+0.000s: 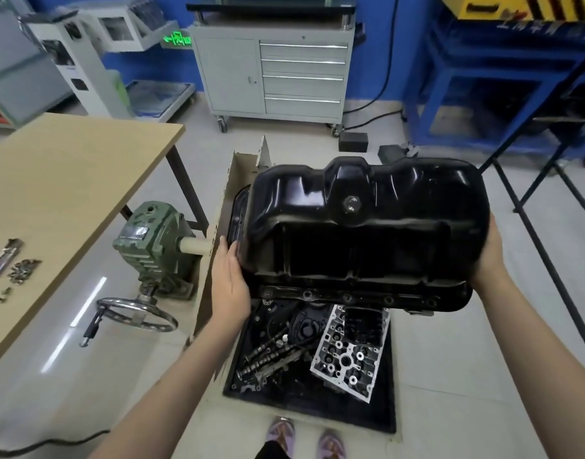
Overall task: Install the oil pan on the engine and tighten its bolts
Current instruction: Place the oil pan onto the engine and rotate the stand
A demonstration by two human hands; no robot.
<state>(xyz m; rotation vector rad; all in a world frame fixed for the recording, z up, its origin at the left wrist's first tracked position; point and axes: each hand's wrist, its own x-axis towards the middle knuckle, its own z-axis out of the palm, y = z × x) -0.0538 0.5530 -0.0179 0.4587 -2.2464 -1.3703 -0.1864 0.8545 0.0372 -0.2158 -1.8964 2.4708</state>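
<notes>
- A glossy black pressed-steel oil pan [364, 226] is held in the air between both hands, above a black floor tray [317, 412] at 6 o'clock.
- The left hand [229, 283], fingers straight, presses flat against the pan's 9 o'clock end.
- The right hand [489, 256] cups its 3 o'clock end, fingers curled behind.
- A silver cylinder head [350, 352] lies in the tray.
- Small bolts [22, 270] lie on the tan wooden table [69, 180] at 9 o'clock.

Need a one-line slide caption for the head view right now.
Both hands, left and right, hold the glossy black metal oil pan above a black floor tray of engine parts.
</notes>
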